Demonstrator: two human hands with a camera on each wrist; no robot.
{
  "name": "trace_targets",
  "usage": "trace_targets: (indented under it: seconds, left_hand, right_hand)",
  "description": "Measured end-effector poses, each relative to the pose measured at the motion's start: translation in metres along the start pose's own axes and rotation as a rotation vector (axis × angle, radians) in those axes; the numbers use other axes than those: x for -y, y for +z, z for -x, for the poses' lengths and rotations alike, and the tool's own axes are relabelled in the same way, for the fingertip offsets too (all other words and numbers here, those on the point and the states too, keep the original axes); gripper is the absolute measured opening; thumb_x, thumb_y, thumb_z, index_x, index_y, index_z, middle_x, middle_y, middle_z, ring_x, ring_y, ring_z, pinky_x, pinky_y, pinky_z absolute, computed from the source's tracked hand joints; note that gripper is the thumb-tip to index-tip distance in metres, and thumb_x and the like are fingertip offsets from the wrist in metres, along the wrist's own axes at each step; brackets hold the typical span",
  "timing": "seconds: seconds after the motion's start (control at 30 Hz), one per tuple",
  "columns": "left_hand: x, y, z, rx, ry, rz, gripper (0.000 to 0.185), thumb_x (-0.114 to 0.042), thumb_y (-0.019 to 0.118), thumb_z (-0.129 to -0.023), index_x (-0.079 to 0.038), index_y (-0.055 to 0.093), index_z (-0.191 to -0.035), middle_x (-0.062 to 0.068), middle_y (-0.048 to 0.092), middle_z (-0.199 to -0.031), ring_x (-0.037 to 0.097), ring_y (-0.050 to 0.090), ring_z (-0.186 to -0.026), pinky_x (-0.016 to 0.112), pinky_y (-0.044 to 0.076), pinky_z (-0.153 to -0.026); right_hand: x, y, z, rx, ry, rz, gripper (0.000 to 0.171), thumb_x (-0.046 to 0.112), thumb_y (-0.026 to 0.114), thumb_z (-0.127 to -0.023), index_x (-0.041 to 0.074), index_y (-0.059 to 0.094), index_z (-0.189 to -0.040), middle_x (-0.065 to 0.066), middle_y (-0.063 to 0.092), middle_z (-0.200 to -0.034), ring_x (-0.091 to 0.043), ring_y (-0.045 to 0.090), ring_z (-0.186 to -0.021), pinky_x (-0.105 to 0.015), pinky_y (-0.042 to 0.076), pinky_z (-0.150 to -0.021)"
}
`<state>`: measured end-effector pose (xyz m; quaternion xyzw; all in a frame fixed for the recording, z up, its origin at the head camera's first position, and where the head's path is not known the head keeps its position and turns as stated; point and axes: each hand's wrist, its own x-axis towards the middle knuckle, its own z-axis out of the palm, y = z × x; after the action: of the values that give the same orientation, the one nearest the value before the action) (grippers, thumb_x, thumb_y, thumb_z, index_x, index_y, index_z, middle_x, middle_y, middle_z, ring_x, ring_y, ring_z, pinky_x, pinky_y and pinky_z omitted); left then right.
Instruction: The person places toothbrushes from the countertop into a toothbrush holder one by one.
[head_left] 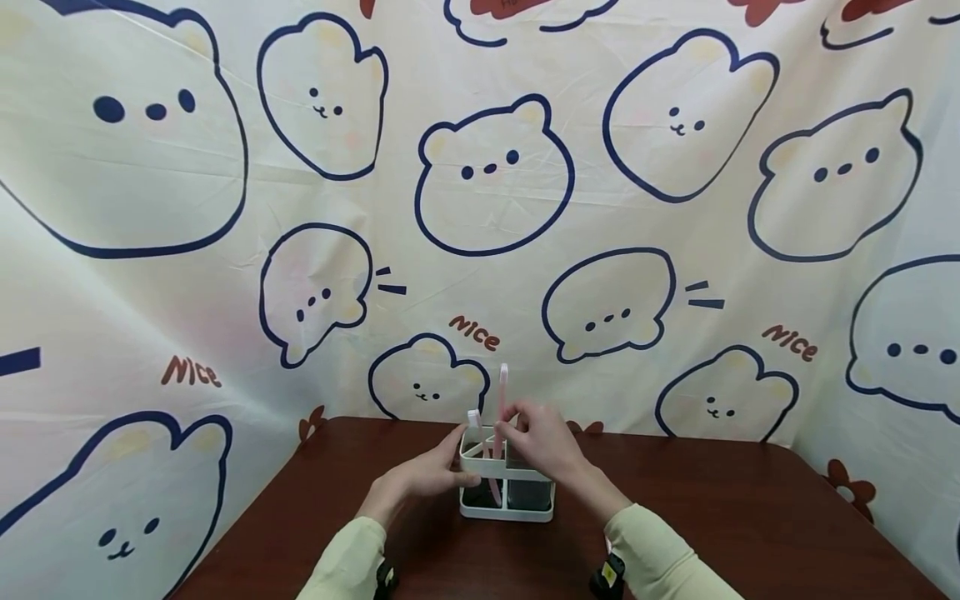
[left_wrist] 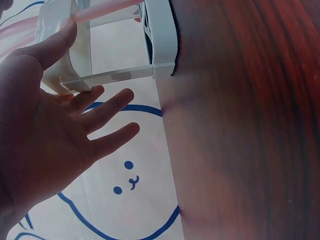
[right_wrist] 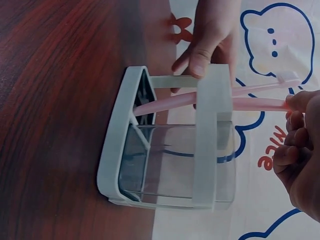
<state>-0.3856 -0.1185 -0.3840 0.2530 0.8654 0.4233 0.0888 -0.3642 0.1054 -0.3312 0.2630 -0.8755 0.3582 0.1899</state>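
Left hand flat, fingers straight, bracing the white caddy on the table; right hand pinches the taller pink toothbrush, keeping it upright in its slot.

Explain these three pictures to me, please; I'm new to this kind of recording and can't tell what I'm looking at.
No machine here: a person works with two bare hands. The wide picture comes from a camera on the head; the other two from cameras on each wrist, so they look tilted. On the dark reddish-brown wooden table stands a white plastic holder with clear compartments. The left hand steadies its side with straight fingers. The right hand pinches a pink toothbrush standing in the holder; a second pink toothbrush leans beside it. Behind hangs a cream cartoon-bear cloth.
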Motion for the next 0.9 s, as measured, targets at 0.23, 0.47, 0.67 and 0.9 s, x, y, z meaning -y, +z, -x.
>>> trace_targets:
  seconds: [0.23, 0.47, 0.67, 0.9]
  left_hand:
    - [-0.001, 0.002, -0.001, -0.002, 0.002, -0.008, 0.084, -0.030, 0.068, -0.094, -0.022, 0.014, -0.156, 0.013, 0.034, -0.152, 0.032, 0.041, -0.130, 0.069, 0.027, -0.112]
    - [-0.001, 0.002, -0.001, -0.002, -0.013, -0.002, 0.085, -0.029, 0.069, -0.093, -0.023, 0.013, -0.157, 0.013, 0.034, -0.152, 0.033, 0.042, -0.130, 0.070, 0.027, -0.111]
    - [-0.001, 0.001, -0.002, -0.002, 0.011, -0.008, 0.083, -0.030, 0.069, -0.093, -0.022, 0.015, -0.156, 0.011, 0.037, -0.150, 0.031, 0.044, -0.129, 0.067, 0.030, -0.111]
    - [-0.001, 0.000, -0.001, 0.004, 0.018, -0.007, 0.082, -0.027, 0.067, -0.095, -0.022, 0.014, -0.157, 0.011, 0.036, -0.151, 0.033, 0.043, -0.131, 0.067, 0.030, -0.112]
  right_hand:
    - [-0.010, 0.007, 0.005, 0.013, 0.025, 0.031, 0.009, 0.023, 0.068, -0.095, 0.015, 0.070, -0.097, 0.005, 0.059, -0.064, -0.009, 0.048, -0.053, -0.022, 0.041, -0.046]
    - [-0.019, 0.010, 0.010, 0.036, 0.018, 0.048, 0.008, 0.024, 0.068, -0.095, 0.018, 0.074, -0.097, 0.004, 0.069, -0.078, -0.009, 0.055, -0.062, -0.021, 0.049, -0.054]
    - [-0.023, 0.014, 0.011, 0.049, -0.006, 0.079, 0.012, 0.024, 0.068, -0.095, 0.018, 0.077, -0.098, 0.002, 0.073, -0.083, -0.006, 0.055, -0.061, -0.020, 0.048, -0.053]
    - [-0.024, 0.017, 0.013, 0.026, -0.002, 0.235, 0.014, 0.033, 0.070, -0.092, 0.024, 0.080, -0.096, 0.006, 0.073, -0.077, -0.004, 0.048, -0.054, -0.020, 0.038, -0.046]
